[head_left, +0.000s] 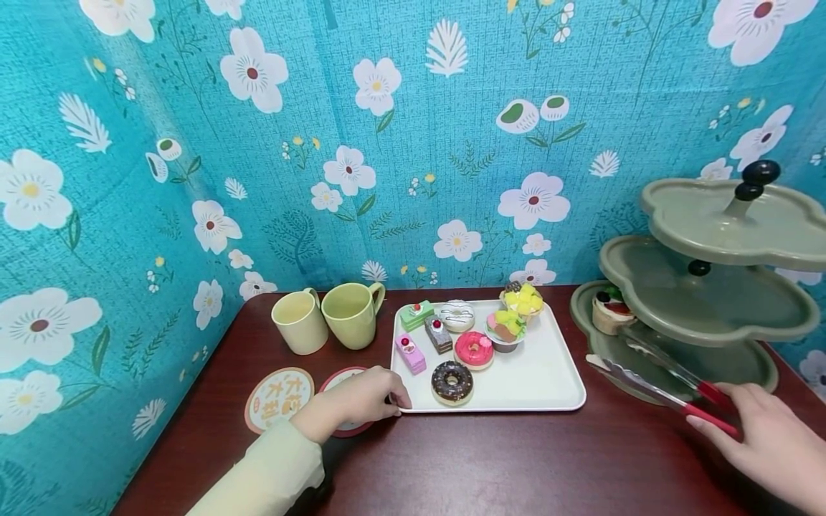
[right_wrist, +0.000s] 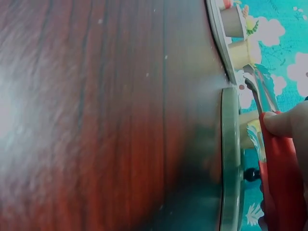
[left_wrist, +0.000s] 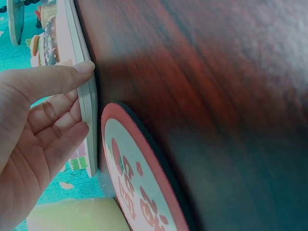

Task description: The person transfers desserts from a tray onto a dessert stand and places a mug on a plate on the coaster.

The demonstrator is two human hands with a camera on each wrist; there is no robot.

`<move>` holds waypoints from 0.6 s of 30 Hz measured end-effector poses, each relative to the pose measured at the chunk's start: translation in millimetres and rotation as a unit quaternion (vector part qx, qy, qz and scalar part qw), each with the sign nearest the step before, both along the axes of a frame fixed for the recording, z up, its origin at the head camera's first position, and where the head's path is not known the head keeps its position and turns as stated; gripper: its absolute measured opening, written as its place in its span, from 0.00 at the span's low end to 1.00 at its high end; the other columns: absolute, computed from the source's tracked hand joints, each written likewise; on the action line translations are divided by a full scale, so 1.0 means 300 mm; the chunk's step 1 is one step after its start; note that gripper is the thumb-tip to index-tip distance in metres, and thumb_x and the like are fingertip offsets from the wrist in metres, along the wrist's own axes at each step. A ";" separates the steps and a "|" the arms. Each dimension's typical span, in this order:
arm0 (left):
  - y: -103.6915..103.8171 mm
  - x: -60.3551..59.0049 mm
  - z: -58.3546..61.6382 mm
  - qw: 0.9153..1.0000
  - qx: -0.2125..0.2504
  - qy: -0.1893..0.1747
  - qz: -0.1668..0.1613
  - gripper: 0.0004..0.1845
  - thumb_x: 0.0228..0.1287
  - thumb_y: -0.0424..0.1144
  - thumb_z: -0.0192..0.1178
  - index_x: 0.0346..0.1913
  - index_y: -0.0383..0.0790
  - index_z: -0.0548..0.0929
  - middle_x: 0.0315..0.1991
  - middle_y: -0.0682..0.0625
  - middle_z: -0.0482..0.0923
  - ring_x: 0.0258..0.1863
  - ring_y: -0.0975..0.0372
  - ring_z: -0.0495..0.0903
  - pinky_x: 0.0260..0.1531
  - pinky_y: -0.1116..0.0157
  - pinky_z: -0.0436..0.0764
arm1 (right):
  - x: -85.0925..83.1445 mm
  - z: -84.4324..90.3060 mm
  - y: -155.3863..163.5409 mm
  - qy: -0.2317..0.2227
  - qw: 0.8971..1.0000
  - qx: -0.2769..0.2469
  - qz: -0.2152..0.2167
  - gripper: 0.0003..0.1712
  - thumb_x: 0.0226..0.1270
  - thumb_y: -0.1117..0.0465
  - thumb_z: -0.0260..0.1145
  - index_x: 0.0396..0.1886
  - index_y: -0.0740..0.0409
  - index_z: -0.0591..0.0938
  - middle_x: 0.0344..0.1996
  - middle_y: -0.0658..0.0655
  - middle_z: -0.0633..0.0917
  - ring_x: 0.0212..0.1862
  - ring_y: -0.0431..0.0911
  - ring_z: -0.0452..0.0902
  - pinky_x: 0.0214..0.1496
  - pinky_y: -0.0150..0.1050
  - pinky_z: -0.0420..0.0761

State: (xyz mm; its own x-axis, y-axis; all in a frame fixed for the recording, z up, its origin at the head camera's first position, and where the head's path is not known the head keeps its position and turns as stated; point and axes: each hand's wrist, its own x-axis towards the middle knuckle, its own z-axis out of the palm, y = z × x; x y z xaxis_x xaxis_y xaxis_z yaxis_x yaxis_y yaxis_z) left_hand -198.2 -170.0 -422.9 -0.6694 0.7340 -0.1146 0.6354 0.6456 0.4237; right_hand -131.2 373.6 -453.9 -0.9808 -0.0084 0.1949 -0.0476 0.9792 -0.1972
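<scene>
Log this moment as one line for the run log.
left hand: fingers touch tray corner | right hand: holds tongs open over stand | cake on bottom tier

White tray point(head_left: 548, 383); red-handled tongs point(head_left: 671, 390); sage-green stand point(head_left: 710, 301); teal floral backdrop point(head_left: 387, 143).
</scene>
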 end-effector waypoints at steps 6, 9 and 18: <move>0.000 0.001 0.000 1.000 0.000 0.001 -0.002 0.08 0.59 0.25 0.70 0.38 0.41 0.91 0.33 0.59 0.85 0.33 0.72 0.79 0.39 0.71 0.80 | -0.016 0.034 -0.024 -0.013 1.000 0.005 0.027 0.48 0.56 0.43 0.79 0.50 0.84 0.72 0.38 0.78 0.75 0.39 0.66 0.71 0.39 0.66 0.77; 0.000 0.002 0.000 1.000 -0.003 -0.004 0.001 0.08 0.60 0.26 0.70 0.38 0.42 0.91 0.33 0.59 0.85 0.34 0.72 0.79 0.40 0.72 0.80 | -0.028 0.044 -0.033 -0.018 0.999 -0.002 0.039 0.48 0.58 0.40 0.76 0.51 0.82 0.73 0.38 0.76 0.76 0.39 0.65 0.71 0.39 0.66 0.78; 0.000 -0.003 -0.001 1.000 -0.007 -0.012 0.004 0.08 0.61 0.27 0.70 0.39 0.42 0.91 0.33 0.60 0.85 0.34 0.73 0.78 0.40 0.72 0.80 | -0.061 0.056 -0.086 -0.007 0.998 -0.015 0.066 0.46 0.59 0.38 0.75 0.52 0.78 0.76 0.39 0.70 0.79 0.40 0.62 0.73 0.38 0.63 0.79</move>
